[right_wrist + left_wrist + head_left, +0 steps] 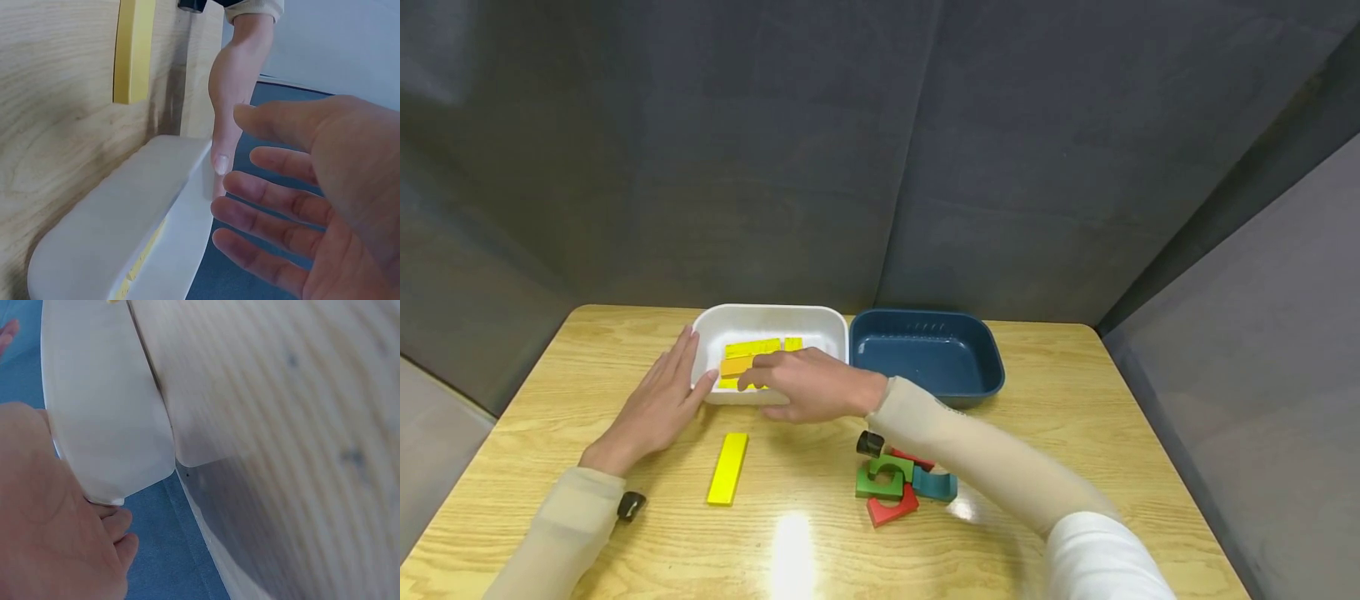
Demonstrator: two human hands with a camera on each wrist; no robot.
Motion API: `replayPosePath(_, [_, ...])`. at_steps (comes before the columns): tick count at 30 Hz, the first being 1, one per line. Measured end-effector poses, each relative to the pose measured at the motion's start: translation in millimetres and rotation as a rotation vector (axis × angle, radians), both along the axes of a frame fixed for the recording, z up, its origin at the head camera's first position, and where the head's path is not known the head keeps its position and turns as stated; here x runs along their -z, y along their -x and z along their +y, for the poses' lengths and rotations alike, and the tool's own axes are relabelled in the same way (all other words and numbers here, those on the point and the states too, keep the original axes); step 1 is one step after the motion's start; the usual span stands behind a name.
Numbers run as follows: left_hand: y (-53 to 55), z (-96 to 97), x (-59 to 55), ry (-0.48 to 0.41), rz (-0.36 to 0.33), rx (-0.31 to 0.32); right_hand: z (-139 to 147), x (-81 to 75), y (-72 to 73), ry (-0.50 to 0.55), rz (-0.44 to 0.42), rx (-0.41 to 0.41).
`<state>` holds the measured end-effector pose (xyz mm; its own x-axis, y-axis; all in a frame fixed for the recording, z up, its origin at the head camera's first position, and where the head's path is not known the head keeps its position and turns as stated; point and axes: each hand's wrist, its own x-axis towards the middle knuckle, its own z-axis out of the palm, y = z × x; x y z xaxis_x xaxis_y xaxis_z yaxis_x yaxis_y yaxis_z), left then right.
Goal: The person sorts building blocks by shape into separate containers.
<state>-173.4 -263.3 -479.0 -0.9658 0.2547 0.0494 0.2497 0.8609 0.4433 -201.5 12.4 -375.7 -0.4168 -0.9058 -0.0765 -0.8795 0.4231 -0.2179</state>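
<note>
A white tub [770,314] stands at the back of the table, with several yellow blocks [752,347] and an orange block [736,367] lying in it. My left hand [658,400] rests at the tub's left side, fingers straight, thumb on the front left rim. In the left wrist view the same hand [56,512] lies along the white wall. Over the tub's front rim hovers my right hand [816,383], fingers loosely bent. The right wrist view shows that hand [306,194] with spread fingers and nothing in it. In front of the tub lies a long yellow block [727,469].
A dark blue tub [925,367] stands right beside the white one. Nearer the front, green arch blocks [868,483], a red arch block [895,507] and a blue arch block [935,484] lie in a cluster, partly under the right forearm. A dark curtain [760,167] hangs behind the table.
</note>
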Motion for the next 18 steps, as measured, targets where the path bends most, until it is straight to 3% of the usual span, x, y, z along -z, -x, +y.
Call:
replayPosePath(13, [-1.3,2.3,-2.2,-0.005,-0.002,0.003,-3,8.4,-15.7,-0.040,0.018,-0.093])
replayPosePath(18, [-1.4,3.0,-2.3,-0.006,-0.008,-0.001,-6,12.4,-20.4,-0.048,-0.022,-0.130])
